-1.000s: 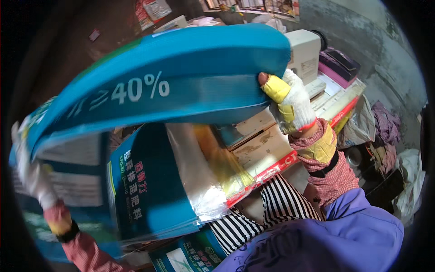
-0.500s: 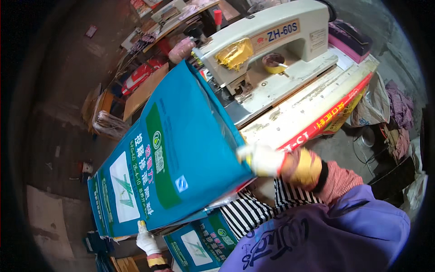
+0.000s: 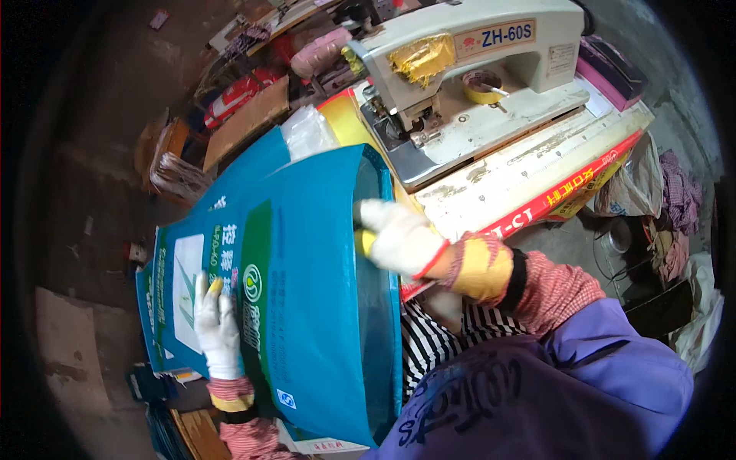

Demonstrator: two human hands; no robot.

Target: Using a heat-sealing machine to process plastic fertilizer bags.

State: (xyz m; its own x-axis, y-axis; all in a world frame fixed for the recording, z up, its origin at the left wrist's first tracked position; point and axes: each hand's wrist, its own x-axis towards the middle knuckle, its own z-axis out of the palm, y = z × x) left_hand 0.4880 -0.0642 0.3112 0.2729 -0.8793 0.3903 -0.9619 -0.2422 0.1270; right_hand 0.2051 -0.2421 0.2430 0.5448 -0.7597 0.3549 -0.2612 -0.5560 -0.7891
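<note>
A large teal woven sack [image 3: 318,307], printed with a green band, lies across my lap and the table's near side, its mouth toward my right. My right hand [image 3: 400,238], in a white glove with yellow fingertips, is closed at the upper lip of the mouth. The grey inside shows below that hand. My left hand [image 3: 217,326], gloved alike, rests on the printed face with its fingers stretched out. Under the sack's far end, clear plastic liner [image 3: 308,132] pokes out. Beyond stands a white industrial sewing machine [image 3: 491,46].
The machine sits on a worn white table [image 3: 491,195] with a red-and-yellow strip along its edge. On its bed is a yellow tape roll [image 3: 482,88]. A pink thread cone [image 3: 322,52] stands behind, cardboard [image 3: 247,123] to the left, and a white sack [image 3: 632,180] to the right.
The sack's mouth has swung toward me, away from the machine, uncovering the liner and a yellow surface. My left hand has moved up onto the sack's face; my right hand has shifted left.
</note>
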